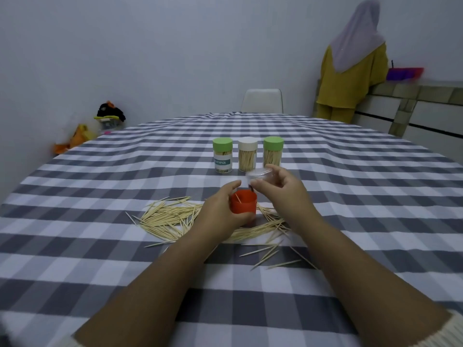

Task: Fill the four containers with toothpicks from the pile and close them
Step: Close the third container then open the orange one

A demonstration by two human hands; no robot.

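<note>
The red container (243,202) stands open amid the toothpick pile (170,217) on the checked surface (100,246), the left hand (220,211) curled round it in a firm grip. Just above and right, the right hand (280,186) pinches a clear lid (259,174), forearm reaching forward. Three closed, filled containers (247,154) stand behind.

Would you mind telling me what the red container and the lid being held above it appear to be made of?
Red container: likely opaque plastic, with an even colour and a thin, smooth rim.
Lid: apparently clear glossy plastic; the table's checks show faintly through it, though it is blurred.
</note>
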